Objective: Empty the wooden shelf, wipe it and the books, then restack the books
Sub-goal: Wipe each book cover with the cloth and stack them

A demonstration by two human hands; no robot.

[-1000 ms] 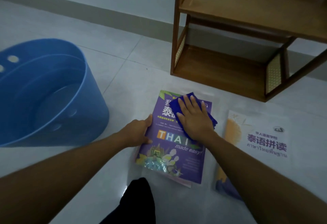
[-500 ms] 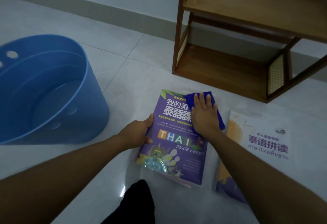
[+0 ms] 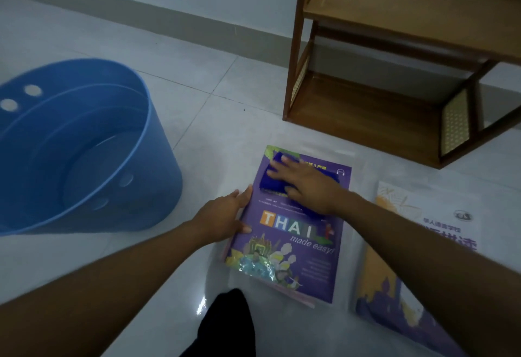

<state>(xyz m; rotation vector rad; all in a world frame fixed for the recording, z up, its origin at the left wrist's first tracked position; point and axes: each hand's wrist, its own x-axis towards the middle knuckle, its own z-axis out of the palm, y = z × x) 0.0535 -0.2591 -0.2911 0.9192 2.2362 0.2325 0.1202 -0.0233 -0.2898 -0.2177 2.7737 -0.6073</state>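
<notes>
A purple book [image 3: 293, 246] marked "THAI made easy!" lies flat on the floor tiles. My right hand [image 3: 307, 187] presses a dark blue cloth [image 3: 272, 177] onto the book's upper left part with straight fingers. At the book's left edge my left hand [image 3: 225, 217] grips it, thumb on the cover. A white and orange book [image 3: 408, 232] lies to the right, partly hidden by my right forearm. The wooden shelf [image 3: 375, 97] stands behind the books with nothing on its two boards.
A large blue plastic tub [image 3: 84, 142] holding some water stands on the floor at the left. A dark shape [image 3: 225, 325], likely my knee, shows at the bottom middle. The wall and its grey skirting run behind the shelf.
My right hand slid the cloth from the book's upper middle to its upper right, then across to its upper left. My left hand stayed on the book's left edge.
</notes>
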